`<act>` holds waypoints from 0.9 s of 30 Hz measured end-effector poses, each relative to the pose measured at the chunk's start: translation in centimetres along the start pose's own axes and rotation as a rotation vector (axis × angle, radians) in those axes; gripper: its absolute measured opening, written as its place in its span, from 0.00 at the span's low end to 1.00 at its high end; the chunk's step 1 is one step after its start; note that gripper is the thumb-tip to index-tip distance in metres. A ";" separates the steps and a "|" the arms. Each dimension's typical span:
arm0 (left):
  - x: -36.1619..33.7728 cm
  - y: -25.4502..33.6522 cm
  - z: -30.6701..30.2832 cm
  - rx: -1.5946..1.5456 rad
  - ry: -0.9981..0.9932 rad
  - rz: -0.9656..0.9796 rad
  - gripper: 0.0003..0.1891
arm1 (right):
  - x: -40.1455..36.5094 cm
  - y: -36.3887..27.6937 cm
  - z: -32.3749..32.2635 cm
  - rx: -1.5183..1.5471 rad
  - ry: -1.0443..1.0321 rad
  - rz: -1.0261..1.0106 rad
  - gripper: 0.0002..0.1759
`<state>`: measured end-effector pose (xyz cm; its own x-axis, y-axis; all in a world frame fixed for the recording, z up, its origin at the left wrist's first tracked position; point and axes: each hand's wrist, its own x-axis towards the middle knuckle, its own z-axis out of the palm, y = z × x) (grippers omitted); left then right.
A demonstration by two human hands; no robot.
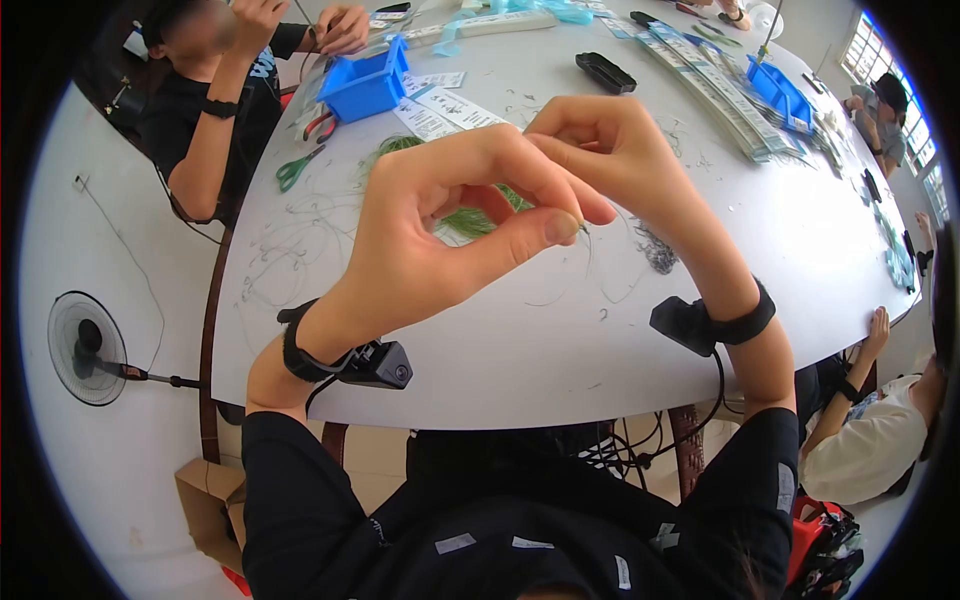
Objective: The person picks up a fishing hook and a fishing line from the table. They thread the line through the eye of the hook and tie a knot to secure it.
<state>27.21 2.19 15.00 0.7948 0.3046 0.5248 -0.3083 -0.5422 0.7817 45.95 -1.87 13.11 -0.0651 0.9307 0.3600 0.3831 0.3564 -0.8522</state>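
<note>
Above the white table, my left hand [455,215] is closed in a pinch, thumb against forefinger. A thin dark fishing line [588,243] pokes out at its fingertips; whether a hook is on it is too small to tell. Just behind, my right hand [607,140] has its fingers pressed together near the left fingers, and what they hold is hidden. Beneath the left hand lies a bundle of green line [468,222], partly covered. A small heap of dark metal hooks [656,250] sits on the table below my right wrist.
Green-handled scissors [298,170], red-handled pliers [320,126] and a blue bin [365,82] are at the left. A black tray [605,72] and long printed packets [705,85] lie farther back. Loose line strands [290,250] spread at left. Co-workers sit around the table [500,370].
</note>
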 end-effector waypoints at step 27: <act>-0.5 1.6 -1.4 0.822 0.236 0.744 0.08 | -4.1 -6.5 2.4 0.103 0.043 -0.240 0.09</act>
<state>25.61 2.30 16.50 0.4126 -0.2155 0.8851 -0.1571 -0.9739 -0.1639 41.49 -7.82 16.22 -0.1025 0.8147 0.5708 0.2658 0.5754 -0.7735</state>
